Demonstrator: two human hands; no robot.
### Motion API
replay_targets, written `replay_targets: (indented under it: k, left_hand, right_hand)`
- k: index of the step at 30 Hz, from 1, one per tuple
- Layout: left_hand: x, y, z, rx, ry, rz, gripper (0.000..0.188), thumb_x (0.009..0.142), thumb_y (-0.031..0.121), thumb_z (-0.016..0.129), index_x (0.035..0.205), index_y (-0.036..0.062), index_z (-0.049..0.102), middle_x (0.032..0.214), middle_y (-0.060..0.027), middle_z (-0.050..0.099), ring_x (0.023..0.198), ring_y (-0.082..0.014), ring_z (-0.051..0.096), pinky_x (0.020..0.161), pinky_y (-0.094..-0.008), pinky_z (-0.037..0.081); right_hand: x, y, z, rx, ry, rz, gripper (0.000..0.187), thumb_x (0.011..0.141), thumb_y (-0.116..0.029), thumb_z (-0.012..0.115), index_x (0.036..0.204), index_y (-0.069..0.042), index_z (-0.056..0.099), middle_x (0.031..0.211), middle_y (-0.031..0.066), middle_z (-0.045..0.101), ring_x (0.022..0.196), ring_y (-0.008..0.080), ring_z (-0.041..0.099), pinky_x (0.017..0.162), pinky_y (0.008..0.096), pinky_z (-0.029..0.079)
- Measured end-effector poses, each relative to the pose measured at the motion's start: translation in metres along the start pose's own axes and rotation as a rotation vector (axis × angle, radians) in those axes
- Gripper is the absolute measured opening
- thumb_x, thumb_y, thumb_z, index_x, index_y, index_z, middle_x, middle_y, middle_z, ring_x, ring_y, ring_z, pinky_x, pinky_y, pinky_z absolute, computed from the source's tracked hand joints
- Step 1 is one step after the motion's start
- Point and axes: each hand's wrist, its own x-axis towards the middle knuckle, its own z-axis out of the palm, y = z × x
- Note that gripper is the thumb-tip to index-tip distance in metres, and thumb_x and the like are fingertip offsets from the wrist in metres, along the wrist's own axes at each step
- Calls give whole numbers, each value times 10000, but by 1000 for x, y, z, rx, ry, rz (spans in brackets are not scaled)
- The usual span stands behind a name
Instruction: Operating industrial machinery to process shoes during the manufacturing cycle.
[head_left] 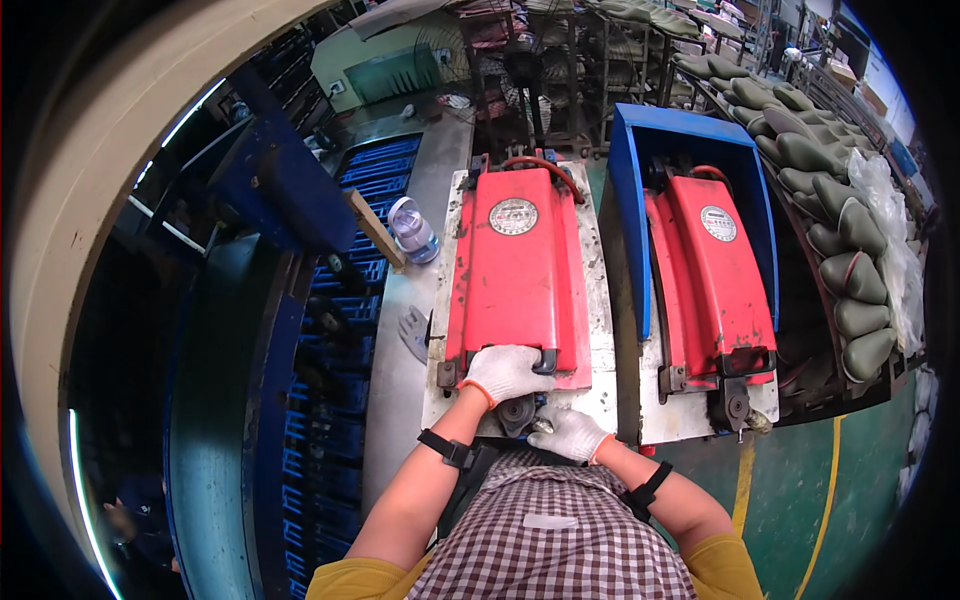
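Left hand (505, 372) in white glove clenched on the black handle (545, 362) at the near edge of the red press lid (515, 270), frame centre; right hand (568, 432) gripping a small metal part (543, 425) just below it.

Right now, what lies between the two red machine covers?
In the head view, a pale worn plate edge and the blue side wall of the right unit's hood lie between the left red cover and the right red cover.

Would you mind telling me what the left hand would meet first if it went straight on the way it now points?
The left hand already grips the black handle of the nearer red press lid; straight on lies that lid's sloping face, probably first.
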Motion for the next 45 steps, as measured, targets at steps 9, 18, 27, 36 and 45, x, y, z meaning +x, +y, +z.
replay_targets:
  k: [9,18,27,36,45]
  left_hand:
    - [-1,2,-2,2,6,-6,594,764,661,703,973,108,766,958,-162,761,932,-346,741,825,-465,571]
    - [0,1,-1,-11,14,-6,596,756,657,715,966,102,765,932,-164,760,905,-351,744,812,-469,575]
    - [0,1,-1,-23,17,-8,595,746,659,728,968,108,765,927,-152,763,899,-340,746,807,-462,575]
    - [1,1,-2,-7,21,-8,591,744,659,729,954,108,761,924,-150,764,897,-340,748,804,-465,576]
    - [1,-1,1,-21,31,-2,589,740,663,730,951,114,763,920,-155,760,895,-346,744,803,-471,572]
  right_hand:
    - [0,-3,-5,26,-48,10,625,915,-525,659,1289,-25,623,1146,308,700,1119,449,672,996,489,523]
    - [-1,-7,-10,12,-74,31,646,912,-529,657,1312,-23,617,1145,313,704,1129,446,675,1001,489,523]
    - [0,-6,-10,12,-80,38,664,909,-545,655,1299,-9,616,1135,316,706,1103,446,687,979,493,534]
    - [1,-4,-8,8,-66,4,640,911,-534,663,1265,-2,628,1131,317,703,1098,449,686,973,495,535]
    - [0,-4,-7,19,-55,18,630,917,-535,657,1291,-29,630,1157,310,704,1107,446,685,976,494,535]
